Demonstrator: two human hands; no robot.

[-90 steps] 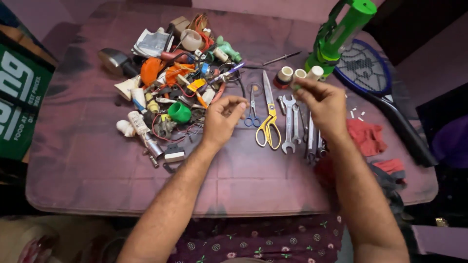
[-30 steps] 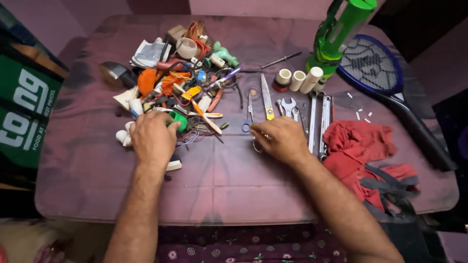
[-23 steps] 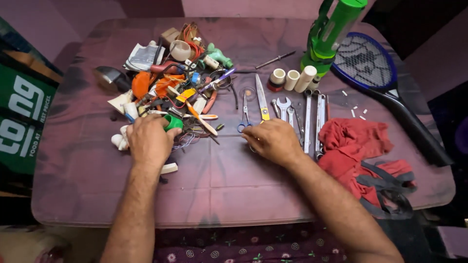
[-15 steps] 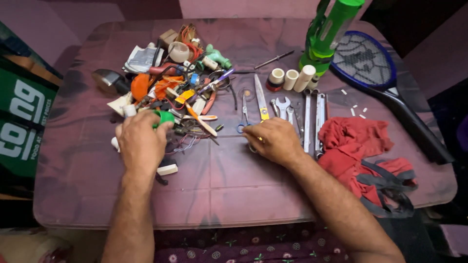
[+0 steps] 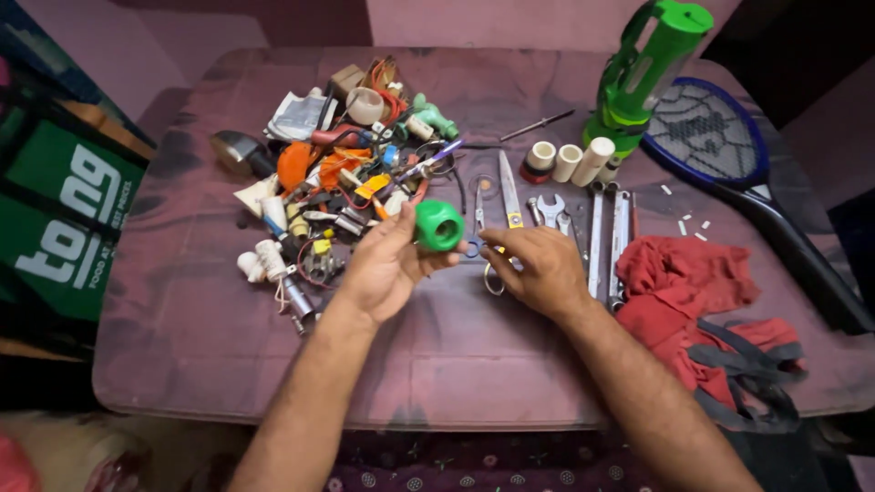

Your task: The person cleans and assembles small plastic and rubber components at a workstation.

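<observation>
My left hand (image 5: 387,269) is raised just above the table and grips a green plastic pipe fitting (image 5: 439,225) between thumb and fingers, its round opening facing me. My right hand (image 5: 540,269) rests palm down on the handles of the yellow scissors (image 5: 508,196), whose blades point away from me; its fingers are spread and close on nothing. A smaller pair of blue-handled scissors (image 5: 478,219) lies between my two hands. The green fitting hovers beside the right edge of the pile of small parts (image 5: 346,173).
Several wrenches (image 5: 606,237) lie in a row right of my right hand, with white pipe pieces (image 5: 579,159) and a green lantern (image 5: 643,68) behind them. A blue racket-shaped swatter (image 5: 729,155) and a red cloth (image 5: 693,287) are on the right. A green box (image 5: 64,219) stands beside the table on the left.
My left hand lifted the green fitting out of the pile and carried it right, toward the scissors. My right hand stayed on the yellow scissors' handles.
</observation>
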